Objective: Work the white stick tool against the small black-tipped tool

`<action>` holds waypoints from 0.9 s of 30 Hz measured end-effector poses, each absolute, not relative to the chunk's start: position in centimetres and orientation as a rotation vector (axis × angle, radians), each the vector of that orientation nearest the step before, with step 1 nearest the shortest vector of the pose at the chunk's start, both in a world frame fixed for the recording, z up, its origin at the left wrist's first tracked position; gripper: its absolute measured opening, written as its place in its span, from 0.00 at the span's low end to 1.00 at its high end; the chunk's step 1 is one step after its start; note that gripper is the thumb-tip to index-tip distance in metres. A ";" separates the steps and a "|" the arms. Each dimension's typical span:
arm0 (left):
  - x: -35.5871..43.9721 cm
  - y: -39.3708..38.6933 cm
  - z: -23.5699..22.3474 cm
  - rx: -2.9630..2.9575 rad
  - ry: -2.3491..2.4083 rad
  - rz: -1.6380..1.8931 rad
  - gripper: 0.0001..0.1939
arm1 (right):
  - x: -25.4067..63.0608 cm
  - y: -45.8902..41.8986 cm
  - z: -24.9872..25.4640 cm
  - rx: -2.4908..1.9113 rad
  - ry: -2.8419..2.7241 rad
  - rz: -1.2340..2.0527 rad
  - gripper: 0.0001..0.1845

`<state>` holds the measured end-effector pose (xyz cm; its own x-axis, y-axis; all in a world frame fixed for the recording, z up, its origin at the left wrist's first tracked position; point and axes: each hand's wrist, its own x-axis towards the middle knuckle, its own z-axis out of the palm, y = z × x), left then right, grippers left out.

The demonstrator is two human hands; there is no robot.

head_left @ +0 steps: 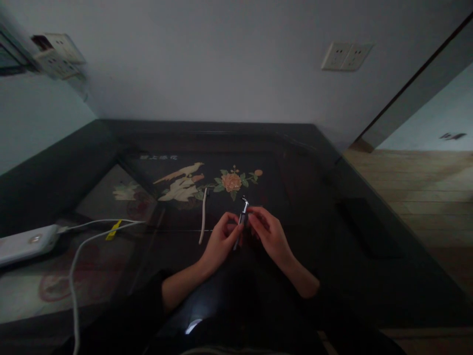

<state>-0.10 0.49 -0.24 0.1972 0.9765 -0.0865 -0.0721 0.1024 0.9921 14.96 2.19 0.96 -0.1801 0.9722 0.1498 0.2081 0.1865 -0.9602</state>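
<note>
A slim tool with a silvery shaft and a shiny bent head (pixel 244 204) is held tilted above the dark tabletop; its exact kind is too small and dim to tell. My left hand (pixel 222 237) is closed around its lower shaft, thumb on top. From the other side, my right hand (pixel 271 235) pinches with bent fingers, its fingertips against the tool just below the head. Whether a small part sits between those right fingers is hidden. Left of my left hand lies a thin whitish stick (pixel 203 217) with a dark end piece.
The glossy black table (pixel 303 187) carries an inlaid bird and a flower (pixel 231 182). At left is a white power bank (pixel 29 244) with a white cable (pixel 74 286) and a yellow tag (pixel 114 230). A dark flat rectangle (pixel 369 227) lies at right. Wall sockets (pixel 346 56) are behind.
</note>
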 end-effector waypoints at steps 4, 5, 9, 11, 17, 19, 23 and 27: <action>-0.3 0.2 -0.8 1.300 1.074 1.002 0.16 | 14.2 1.5 1.2 -1.114 -1.472 1.241 0.13; -0.5 0.3 -0.9 1.372 1.104 0.990 0.16 | 14.2 1.4 1.2 -1.110 -1.457 1.252 0.12; -1.2 0.7 -0.8 1.587 1.169 0.902 0.18 | 14.4 1.3 1.2 -1.111 -1.442 1.164 0.08; -1.3 0.8 -0.5 1.599 1.159 0.880 0.16 | 14.8 1.4 1.4 -1.109 -1.424 1.127 0.08; -1.2 1.3 -0.1 1.477 1.140 0.954 0.12 | 16.2 1.8 1.8 -1.061 -1.339 1.079 0.08; -1.2 1.5 -0.1 1.396 1.122 0.995 0.12 | 16.5 1.9 1.6 -1.059 -1.330 1.114 0.08; -1.2 2.0 -0.2 1.176 1.022 1.124 0.16 | 16.2 1.6 1.0 -1.174 -1.495 1.123 0.10; -1.3 2.4 -0.5 1.044 0.940 1.206 0.24 | 15.8 1.2 0.6 -1.157 -1.680 0.988 0.16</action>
